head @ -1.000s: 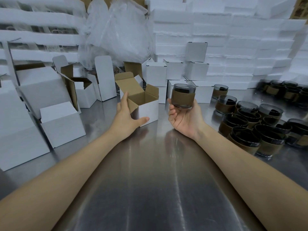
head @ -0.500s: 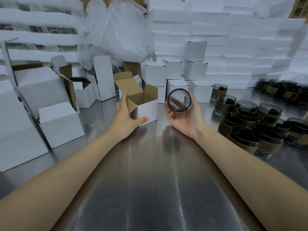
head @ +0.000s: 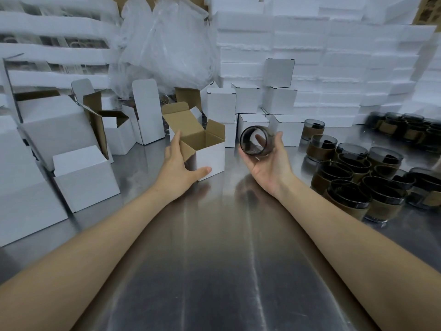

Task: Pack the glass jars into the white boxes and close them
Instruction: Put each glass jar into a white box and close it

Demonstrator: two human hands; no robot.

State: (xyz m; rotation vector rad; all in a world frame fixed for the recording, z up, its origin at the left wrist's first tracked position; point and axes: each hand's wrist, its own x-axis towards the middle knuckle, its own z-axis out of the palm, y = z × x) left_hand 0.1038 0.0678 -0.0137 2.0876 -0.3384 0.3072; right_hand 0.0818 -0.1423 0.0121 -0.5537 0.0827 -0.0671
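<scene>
Spare boxes (head: 83,177): white outside, brown inside, several with flaps up, crowded along the left edge of the worktop (head: 214,271).
Left hand (head: 177,170): grip spread wide; straight fingers lie flat on the left wall of the open box (head: 211,155) and the thumb presses its front face near the bottom corner.
Open box: upright on the worktop, all top flaps raised, brown cavity showing.
Glass jar (head: 255,142): smoky dark glass, tipped on its side with the round mouth facing the camera; it is just right of the open box, off the worktop and not touching the box.
Right hand (head: 269,164): palm up, grip curled round the glass jar from below and behind; fingers show through the glass.
Closed boxes (head: 279,100): stacked behind, against white foam.
Waiting jars (head: 358,173): upright with brown bands, clustered at the right edge.
Open room: bare steel in the middle, between the forearms.
</scene>
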